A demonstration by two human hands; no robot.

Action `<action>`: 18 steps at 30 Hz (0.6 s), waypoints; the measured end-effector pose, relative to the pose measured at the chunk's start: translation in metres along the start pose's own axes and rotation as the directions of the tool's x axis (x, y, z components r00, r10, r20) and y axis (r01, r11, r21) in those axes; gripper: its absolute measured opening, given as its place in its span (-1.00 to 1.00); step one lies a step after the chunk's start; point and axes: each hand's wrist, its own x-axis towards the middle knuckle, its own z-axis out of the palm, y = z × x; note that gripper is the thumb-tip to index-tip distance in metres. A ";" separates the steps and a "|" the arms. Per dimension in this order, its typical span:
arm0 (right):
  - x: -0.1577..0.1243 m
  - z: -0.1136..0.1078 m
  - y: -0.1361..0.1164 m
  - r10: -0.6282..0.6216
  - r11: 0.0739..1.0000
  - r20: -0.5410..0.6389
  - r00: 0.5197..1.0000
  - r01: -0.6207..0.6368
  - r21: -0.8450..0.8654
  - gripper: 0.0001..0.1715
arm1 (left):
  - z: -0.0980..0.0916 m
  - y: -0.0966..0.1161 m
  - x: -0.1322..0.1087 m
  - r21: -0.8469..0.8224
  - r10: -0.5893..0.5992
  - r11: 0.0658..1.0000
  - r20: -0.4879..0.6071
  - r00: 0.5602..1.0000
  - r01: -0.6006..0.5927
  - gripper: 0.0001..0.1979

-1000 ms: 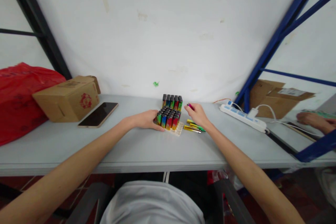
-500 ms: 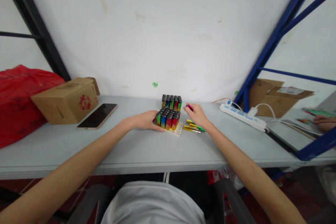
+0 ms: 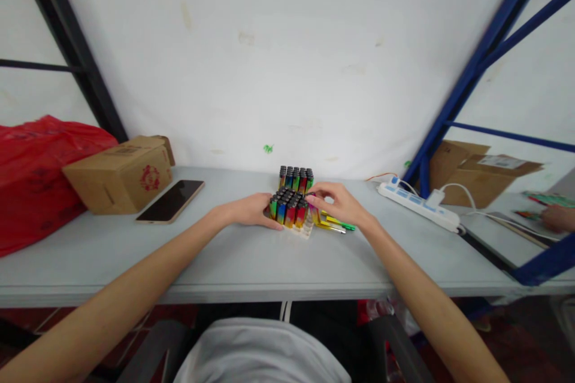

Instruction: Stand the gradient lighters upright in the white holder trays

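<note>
In the head view, many multicoloured lighters with black tops stand upright in rows in a pale slotted tray. My left hand is closed about the tray's left side, thumb along the front corner; its other fingers are partly hidden behind the lighters. Between thumb and fingers of my right hand is a purple and yellow lighter, upright at the tray's right edge. Several loose lighters, yellow, green and silver, lie on the table just right of the tray.
Behind the tray stands another block of lighters. To the left are a phone, a cardboard box and a red bag. Rightward lie a power strip and a blue frame; beyond it shows another person's hand.
My right hand has moved left and down, bringing the lighter from beside the rear block to the tray's right edge. My left hand stays at the tray. The view has shifted slightly.
</note>
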 end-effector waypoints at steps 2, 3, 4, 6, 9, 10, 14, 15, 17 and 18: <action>-0.001 0.001 -0.002 -0.011 1.000 0.068 0.998 0.010 0.027 -0.61 | 0.000 -0.001 0.000 0.020 -0.006 1.000 0.001 1.000 0.006 -0.39; -0.002 0.002 -0.003 -0.013 0.999 0.089 0.996 0.009 0.048 -0.62 | 0.000 -0.002 0.000 0.023 -0.010 1.000 0.004 1.000 0.010 -0.39; -0.003 0.003 -0.003 -0.016 0.998 0.103 0.995 0.010 0.062 -0.62 | 0.000 -0.002 0.000 0.023 -0.015 1.000 0.005 1.000 0.015 -0.39; -0.003 0.006 -0.003 -0.020 0.998 0.117 0.993 0.013 0.061 -0.63 | 0.001 -0.003 0.000 0.023 -0.023 0.999 0.004 1.000 0.023 -0.38; -0.003 0.009 -0.002 -0.016 0.999 0.148 0.989 0.011 0.037 -0.64 | 0.001 -0.003 0.000 0.028 -0.036 0.999 -0.001 0.999 0.036 -0.37; -0.003 0.010 -0.003 -0.014 1.000 0.159 0.987 0.010 0.026 -0.64 | 0.001 -0.003 0.000 0.030 -0.042 0.999 0.001 0.999 0.042 -0.37; -0.004 0.011 -0.007 -0.012 1.000 0.195 0.981 0.013 -0.004 -0.65 | 0.001 -0.002 0.000 0.037 -0.067 0.997 -0.003 0.998 0.067 -0.37; -0.004 0.011 -0.008 -0.011 1.000 0.198 0.980 0.011 0.002 -0.65 | 0.001 -0.002 0.000 0.035 -0.064 0.997 -0.004 0.998 0.064 -0.38; -0.004 0.011 -0.008 -0.005 1.000 0.208 0.978 0.004 0.004 -0.64 | 0.001 -0.002 0.000 0.029 -0.052 0.998 -0.011 0.999 0.052 -0.38; -0.004 0.011 -0.008 -0.001 1.000 0.211 0.977 0.002 -0.003 -0.64 | 0.001 -0.003 0.000 0.030 -0.048 0.998 -0.012 0.999 0.048 -0.38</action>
